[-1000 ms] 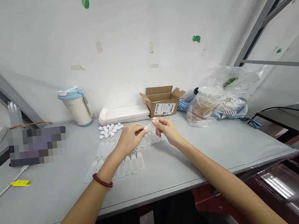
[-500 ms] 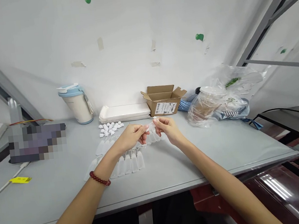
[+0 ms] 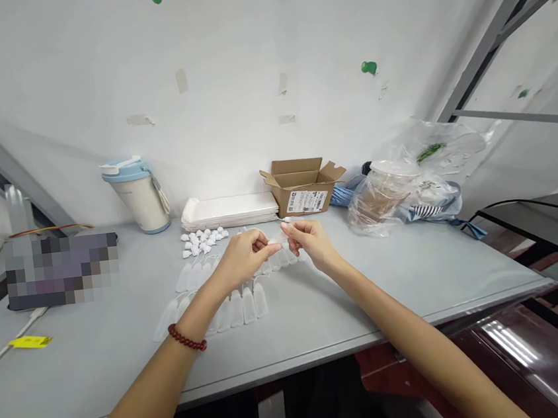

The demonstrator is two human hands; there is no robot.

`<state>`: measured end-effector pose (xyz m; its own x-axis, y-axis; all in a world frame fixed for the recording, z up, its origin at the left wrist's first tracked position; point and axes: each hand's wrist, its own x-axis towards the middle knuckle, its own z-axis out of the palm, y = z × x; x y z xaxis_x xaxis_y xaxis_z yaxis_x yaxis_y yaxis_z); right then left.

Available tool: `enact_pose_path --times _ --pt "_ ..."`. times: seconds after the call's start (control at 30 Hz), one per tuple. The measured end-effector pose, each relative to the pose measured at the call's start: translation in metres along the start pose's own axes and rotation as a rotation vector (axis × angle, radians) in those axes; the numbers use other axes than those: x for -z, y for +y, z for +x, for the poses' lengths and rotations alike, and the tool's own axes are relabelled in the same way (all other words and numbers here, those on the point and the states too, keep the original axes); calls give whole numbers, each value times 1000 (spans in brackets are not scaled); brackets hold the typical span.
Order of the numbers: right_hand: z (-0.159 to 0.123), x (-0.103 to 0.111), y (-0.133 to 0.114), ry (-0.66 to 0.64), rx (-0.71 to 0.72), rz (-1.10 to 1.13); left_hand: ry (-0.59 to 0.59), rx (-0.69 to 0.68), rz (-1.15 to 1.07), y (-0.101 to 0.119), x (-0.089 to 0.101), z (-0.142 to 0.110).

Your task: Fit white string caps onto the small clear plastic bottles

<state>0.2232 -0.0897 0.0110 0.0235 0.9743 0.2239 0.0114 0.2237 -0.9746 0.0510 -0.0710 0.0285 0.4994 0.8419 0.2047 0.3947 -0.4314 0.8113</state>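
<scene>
My left hand [image 3: 244, 254] and my right hand [image 3: 311, 240] are close together above the table, each with thumb and fingers pinched. Between them they hold a small translucent plastic piece [image 3: 276, 236], with a bit of white at the right fingertips; its exact kind is too small to make out. Below and to the left lie more translucent tapered pieces [image 3: 248, 304] with thin white cords, set out in two rows. My left forearm hides part of these rows. A cluster of small white knobs [image 3: 197, 241] lies behind my left hand.
A stack of long white packets [image 3: 232, 210] and an open cardboard box [image 3: 307, 201] stand against the wall. A lidded cup [image 3: 138, 198] is at the back left, near a blurred-out dark object [image 3: 60, 268] and a cable [image 3: 4, 349]. Clear plastic bags [image 3: 373, 209] sit at right.
My left thumb has straightened and its fingers have shifted slightly along the translucent piece. The right hand keeps its pinch. The view has turned slightly to the right.
</scene>
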Motion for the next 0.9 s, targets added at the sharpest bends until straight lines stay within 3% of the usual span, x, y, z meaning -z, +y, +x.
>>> enact_pose_path --times 0.17,0.5,0.73,0.9 --pt "0 1 -4 -17 32 62 -154 91 -253 5 0 -1" --pt "-1 1 0 -115 71 123 -192 224 -626 0 9 0" --pt "-1 1 0 -84 75 97 -172 207 -594 -3 7 1" --pt "-2 0 -1 -58 76 56 -128 137 -392 3 6 -1"
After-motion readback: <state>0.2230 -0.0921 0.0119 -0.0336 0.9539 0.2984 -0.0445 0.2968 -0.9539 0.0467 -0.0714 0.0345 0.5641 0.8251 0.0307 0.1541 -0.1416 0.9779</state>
